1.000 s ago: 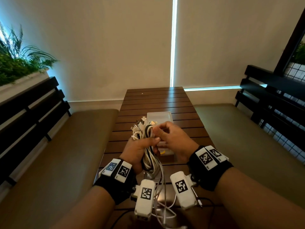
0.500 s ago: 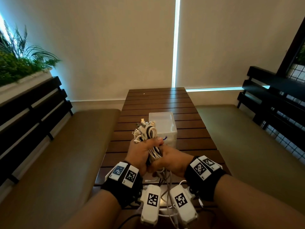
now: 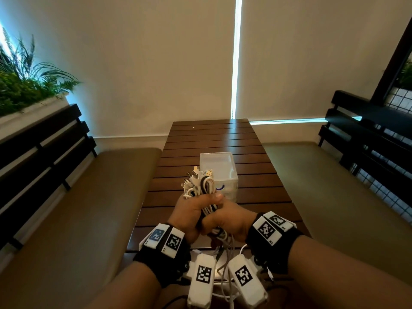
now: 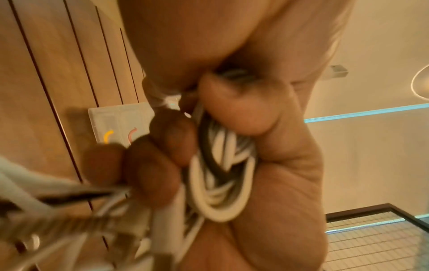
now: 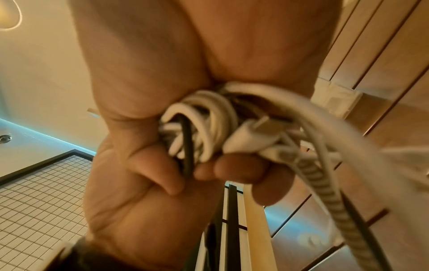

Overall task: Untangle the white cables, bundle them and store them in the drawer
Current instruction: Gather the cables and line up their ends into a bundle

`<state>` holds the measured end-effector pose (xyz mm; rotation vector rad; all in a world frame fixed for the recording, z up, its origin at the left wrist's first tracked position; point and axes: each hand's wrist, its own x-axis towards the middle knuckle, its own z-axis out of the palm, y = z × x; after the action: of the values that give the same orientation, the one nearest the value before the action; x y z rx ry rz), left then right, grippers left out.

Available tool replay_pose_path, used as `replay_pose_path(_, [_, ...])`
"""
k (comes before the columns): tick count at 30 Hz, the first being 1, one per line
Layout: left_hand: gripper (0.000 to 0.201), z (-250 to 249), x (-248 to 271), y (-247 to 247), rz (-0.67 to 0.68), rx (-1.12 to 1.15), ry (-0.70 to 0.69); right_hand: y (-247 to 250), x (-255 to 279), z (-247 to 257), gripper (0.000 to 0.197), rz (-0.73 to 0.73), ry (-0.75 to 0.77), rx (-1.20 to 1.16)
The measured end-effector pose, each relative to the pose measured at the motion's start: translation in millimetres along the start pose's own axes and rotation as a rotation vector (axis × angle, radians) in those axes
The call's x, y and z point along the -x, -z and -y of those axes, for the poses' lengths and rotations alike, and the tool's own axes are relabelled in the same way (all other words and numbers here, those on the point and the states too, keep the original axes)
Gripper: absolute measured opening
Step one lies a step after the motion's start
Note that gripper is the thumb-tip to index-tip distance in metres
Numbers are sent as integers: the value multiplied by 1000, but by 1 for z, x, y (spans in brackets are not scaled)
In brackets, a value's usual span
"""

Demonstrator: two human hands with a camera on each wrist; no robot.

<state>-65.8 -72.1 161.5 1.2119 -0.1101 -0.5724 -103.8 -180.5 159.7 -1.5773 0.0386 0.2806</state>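
Note:
A bundle of white cables (image 3: 201,184) with a dark strand and several plugs sticks up above my hands over the wooden table (image 3: 211,139). My left hand (image 3: 191,210) grips the bundle (image 4: 223,165) near its upper part, thumb across it. My right hand (image 3: 225,221) grips the same cables (image 5: 202,126) just below, knuckles against the left hand. Loose ends hang down from both fists towards my lap. The translucent white drawer box (image 3: 219,172) stands on the table just behind the bundle; coloured handles show on its front (image 4: 120,124).
Padded benches (image 3: 84,210) run along both sides of the table, with dark slatted backs. A planter with green plants (image 3: 24,90) sits at the upper left. A wire grid screen (image 3: 388,186) is at the right.
My right hand has dropped from the top of the bundle to grip it below the left hand. Both hands have moved closer to me, uncovering the drawer box.

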Motion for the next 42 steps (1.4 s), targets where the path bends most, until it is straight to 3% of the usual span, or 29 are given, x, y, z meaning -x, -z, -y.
replay_pose_path(5, [42,3,0,2,91,44,57,5,5,1,37,9,-108,33])
replay_pose_path(7, [47,5,0,0,60,-9,86,3,6,3,28,20,-136,42])
replay_pose_path(11, [14,10,-3,-5,-43,-61,-2,-1,4,-2,37,-17,-155,19])
replay_pose_path(15, [17,8,-5,-7,-53,-75,-18,-3,6,-4,16,-86,-151,5])
replay_pose_path(17, [15,7,-7,-8,-69,-58,-13,-3,6,-2,24,-153,-104,33])
replay_pose_path(20, [25,5,-6,-15,-85,-46,-25,-5,5,0,26,-232,-53,115])
replay_pose_path(23, [27,7,-4,-21,-195,-31,-30,-3,2,2,25,-313,-20,261])
replay_pose_path(27, [74,12,0,-34,-310,80,35,2,-5,-2,18,-332,52,557])
replay_pose_path(30, [83,6,-3,-37,-333,172,122,0,-13,-5,32,-462,43,817])
replay_pose_path(33, [101,5,-14,-30,-370,239,202,-2,-17,2,21,-450,60,1096])
replay_pose_path(37, [78,3,-19,-22,-352,247,189,-3,-19,5,21,-354,140,1097])
replay_pose_path(42, [51,1,-22,-15,-365,262,177,1,-6,11,55,-256,226,801])
